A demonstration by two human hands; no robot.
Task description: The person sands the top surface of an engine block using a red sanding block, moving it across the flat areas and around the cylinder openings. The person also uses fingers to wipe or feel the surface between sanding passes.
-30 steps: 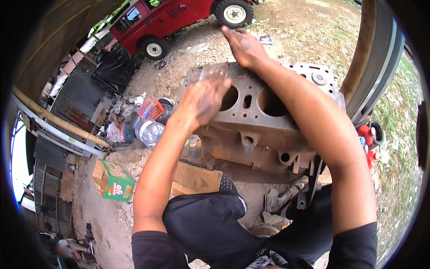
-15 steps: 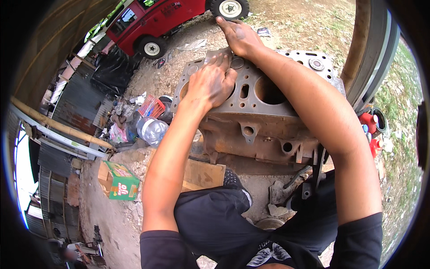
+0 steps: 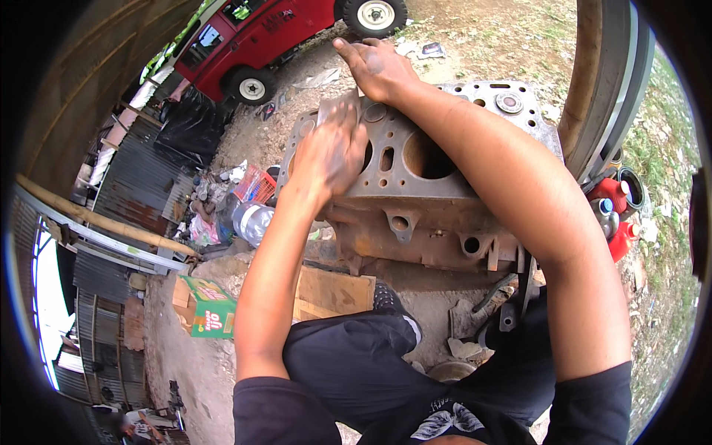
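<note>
A rusty brown engine block [image 3: 430,222] stands before me, its flat grey top face pierced by round cylinder bores [image 3: 430,156] and smaller holes. My left hand [image 3: 337,152] lies on the left part of that face, fingers pressed down on a thin grey-brown sheet that looks like sandpaper [image 3: 326,111]. The sheet's far part shows past the fingers; the rest is hidden under the hand. At the block's far edge, my right hand [image 3: 382,70] has its fingers stretched out to the left and holds nothing. My right forearm crosses over the block and covers part of it.
A red vehicle [image 3: 259,44] is parked beyond. To the left are a plastic bottle [image 3: 254,222], a red basket [image 3: 256,184] and a green carton [image 3: 211,308]. A post [image 3: 586,81] rises at the right, near red containers [image 3: 621,241]. A person [image 3: 141,425] is far lower left.
My left hand and the sheet have slid slightly toward me and left across the block's top. My right hand keeps about the same place over the block. The whole view has shifted a little.
</note>
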